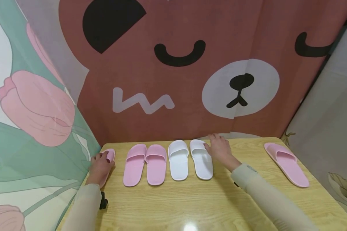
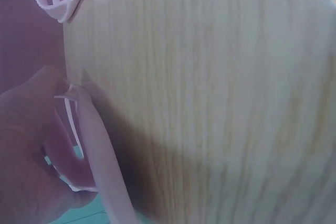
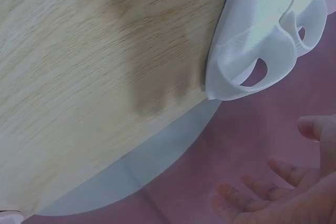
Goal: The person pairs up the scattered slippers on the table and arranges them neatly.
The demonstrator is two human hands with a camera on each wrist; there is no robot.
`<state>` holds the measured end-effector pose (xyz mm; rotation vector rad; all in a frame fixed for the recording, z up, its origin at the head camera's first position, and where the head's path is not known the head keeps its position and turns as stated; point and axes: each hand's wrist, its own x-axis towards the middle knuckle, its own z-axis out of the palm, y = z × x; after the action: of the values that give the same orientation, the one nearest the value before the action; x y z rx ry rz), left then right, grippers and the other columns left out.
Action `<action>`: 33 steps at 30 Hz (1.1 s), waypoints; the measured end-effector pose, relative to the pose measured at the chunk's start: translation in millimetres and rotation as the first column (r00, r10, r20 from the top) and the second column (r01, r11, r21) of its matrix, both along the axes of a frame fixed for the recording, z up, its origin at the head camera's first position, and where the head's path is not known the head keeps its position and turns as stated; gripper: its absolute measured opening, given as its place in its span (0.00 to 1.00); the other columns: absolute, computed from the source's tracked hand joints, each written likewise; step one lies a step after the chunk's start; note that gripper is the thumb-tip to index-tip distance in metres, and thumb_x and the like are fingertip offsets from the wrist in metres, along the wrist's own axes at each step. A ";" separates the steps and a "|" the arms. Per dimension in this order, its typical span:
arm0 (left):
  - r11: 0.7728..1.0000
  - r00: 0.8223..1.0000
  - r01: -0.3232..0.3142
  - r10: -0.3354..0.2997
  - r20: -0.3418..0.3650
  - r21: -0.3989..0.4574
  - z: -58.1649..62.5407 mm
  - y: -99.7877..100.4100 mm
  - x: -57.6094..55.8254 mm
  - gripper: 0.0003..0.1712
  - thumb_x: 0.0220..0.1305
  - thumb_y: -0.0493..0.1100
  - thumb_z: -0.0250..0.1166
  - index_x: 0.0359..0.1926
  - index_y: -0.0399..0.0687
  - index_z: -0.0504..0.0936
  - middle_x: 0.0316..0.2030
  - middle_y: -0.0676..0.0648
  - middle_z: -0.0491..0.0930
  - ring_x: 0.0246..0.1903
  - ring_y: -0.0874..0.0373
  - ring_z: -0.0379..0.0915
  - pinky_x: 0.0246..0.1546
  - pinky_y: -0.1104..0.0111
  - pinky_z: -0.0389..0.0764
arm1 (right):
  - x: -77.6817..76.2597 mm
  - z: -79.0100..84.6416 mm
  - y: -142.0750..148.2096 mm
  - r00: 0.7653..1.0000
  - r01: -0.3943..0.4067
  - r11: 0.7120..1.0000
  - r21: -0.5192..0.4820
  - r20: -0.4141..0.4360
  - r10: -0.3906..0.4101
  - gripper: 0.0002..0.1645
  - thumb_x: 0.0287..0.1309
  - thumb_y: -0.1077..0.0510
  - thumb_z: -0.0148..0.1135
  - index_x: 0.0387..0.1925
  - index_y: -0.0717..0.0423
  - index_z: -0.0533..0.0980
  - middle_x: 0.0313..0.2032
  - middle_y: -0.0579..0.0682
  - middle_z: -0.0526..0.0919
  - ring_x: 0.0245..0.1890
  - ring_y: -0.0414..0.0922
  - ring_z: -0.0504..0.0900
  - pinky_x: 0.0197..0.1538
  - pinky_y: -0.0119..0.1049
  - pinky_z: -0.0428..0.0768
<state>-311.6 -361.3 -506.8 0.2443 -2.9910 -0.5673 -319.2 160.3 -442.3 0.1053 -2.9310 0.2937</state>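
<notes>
At the table's left edge my left hand [image 1: 99, 168] grips a pink slipper [image 1: 111, 155] by its strap end. In the left wrist view, the thumb and fingers curl round the strap, and the pink slipper [image 2: 102, 156] stands tilted on its side edge. My right hand [image 1: 219, 148] is over the back of the table, beside the toe of a white slipper [image 1: 203, 165]. Its fingers are spread and hold nothing; the right wrist view shows a gap between this hand [image 3: 294, 195] and the white slipper [image 3: 247, 40]. Another white slipper [image 1: 178, 165] lies just left of that one.
Two pink slippers [image 1: 134, 170] [image 1: 156, 170] lie side by side between my left hand and the white pair. A lone pink slipper [image 1: 290, 166] lies angled at the right. Printed curtains [image 1: 185, 122] border the wooden table [image 1: 173, 205] at the back and sides.
</notes>
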 end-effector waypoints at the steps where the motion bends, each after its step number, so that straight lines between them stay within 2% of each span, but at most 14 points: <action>1: 1.000 1.000 0.004 -0.004 -0.004 -0.005 0.1 0.2 0.0 0.39 0.61 0.50 0.56 0.68 0.38 0.56 0.60 0.31 0.56 0.56 0.31 0.47 0.46 0.34 0.59 | 0.0 0.1 2.0 1.000 0.003 1.000 0.000 0.001 -0.003 0.33 0.62 0.40 0.51 0.61 0.55 0.67 0.59 0.60 0.69 0.56 0.63 0.69 0.53 0.59 0.68; 8: 0.998 1.000 0.011 -0.012 -0.003 -0.055 -2.5 0.1 0.3 0.37 0.60 0.50 0.55 0.66 0.37 0.57 0.59 0.29 0.56 0.56 0.30 0.47 0.45 0.33 0.61 | 1.5 0.4 14.9 0.999 0.029 0.999 -0.031 0.026 -0.029 0.34 0.62 0.42 0.51 0.63 0.56 0.65 0.61 0.63 0.66 0.58 0.66 0.65 0.55 0.62 0.65; 17: 0.997 0.999 0.025 -0.023 0.030 -0.069 -2.0 0.7 -0.5 0.37 0.62 0.50 0.51 0.67 0.37 0.54 0.61 0.29 0.53 0.57 0.29 0.45 0.45 0.32 0.60 | 5.5 3.2 22.1 0.999 0.036 0.998 -0.048 0.035 -0.034 0.34 0.62 0.42 0.51 0.64 0.55 0.64 0.63 0.62 0.63 0.59 0.66 0.63 0.57 0.62 0.63; 23: 0.997 0.998 0.035 -0.032 0.046 -0.074 3.0 2.6 0.0 0.37 0.63 0.50 0.51 0.67 0.37 0.53 0.61 0.28 0.53 0.58 0.29 0.45 0.46 0.32 0.58 | 7.7 0.2 27.0 0.998 0.053 0.997 -0.061 0.044 -0.051 0.35 0.61 0.42 0.51 0.65 0.55 0.63 0.63 0.64 0.62 0.60 0.67 0.62 0.57 0.62 0.63; 29: 0.998 0.998 0.016 -0.012 0.069 -0.056 6.6 6.6 3.2 0.37 0.64 0.50 0.51 0.68 0.37 0.53 0.62 0.28 0.52 0.59 0.29 0.43 0.48 0.31 0.56 | 7.5 -1.1 31.9 0.998 0.059 0.996 -0.062 0.029 -0.057 0.35 0.61 0.43 0.53 0.65 0.55 0.63 0.63 0.64 0.62 0.59 0.67 0.62 0.57 0.62 0.64; 33: 0.999 0.998 0.014 -0.011 0.054 -0.048 6.2 6.6 4.3 0.37 0.64 0.50 0.52 0.68 0.37 0.53 0.61 0.28 0.52 0.58 0.29 0.44 0.48 0.31 0.56 | 7.4 -2.3 36.0 0.998 0.057 0.996 -0.065 0.028 -0.055 0.35 0.61 0.43 0.52 0.65 0.56 0.63 0.63 0.65 0.61 0.59 0.68 0.62 0.56 0.63 0.63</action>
<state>-307.3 -354.7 -500.6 0.2416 -3.0556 -0.4969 -311.7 196.4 -444.6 0.0096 -2.9412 0.3853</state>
